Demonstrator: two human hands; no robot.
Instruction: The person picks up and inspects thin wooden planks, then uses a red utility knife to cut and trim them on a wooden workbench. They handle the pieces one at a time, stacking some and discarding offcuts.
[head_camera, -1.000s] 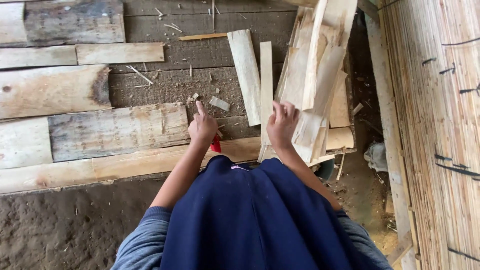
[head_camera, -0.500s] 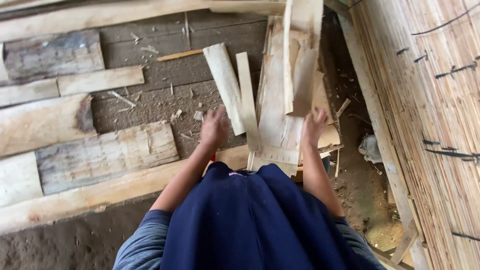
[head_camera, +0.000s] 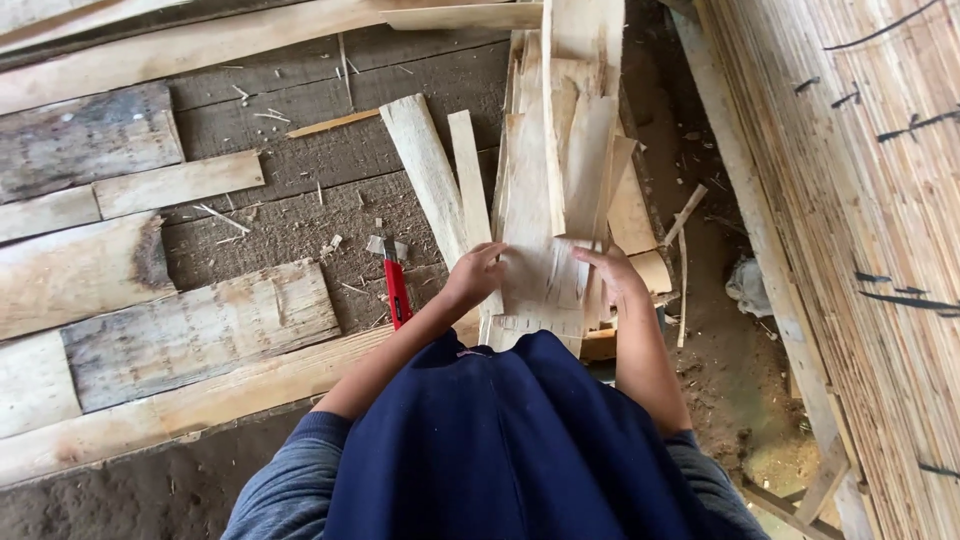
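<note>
A loose pile of thin pale wood veneer strips (head_camera: 545, 190) lies in front of me on rough planks. My left hand (head_camera: 474, 274) rests on the pile's left edge, fingers curled against a strip. At the right edge my right hand (head_camera: 612, 272) holds the strips with its fingers over them. A red-handled utility knife (head_camera: 396, 285) lies on the dark board just left of my left hand, untouched. My dark blue garment (head_camera: 500, 440) fills the lower middle and hides the pile's near end.
Weathered boards (head_camera: 200, 320) and pale planks (head_camera: 110, 190) cover the ground at left. A big stack of thin veneer sheets (head_camera: 860, 200) runs along the right. Between them is a dirt strip with scraps and a crumpled rag (head_camera: 748, 285).
Both hands have moved right onto the veneer pile. The left hand has left the spot by the red knife, which now lies uncovered.
</note>
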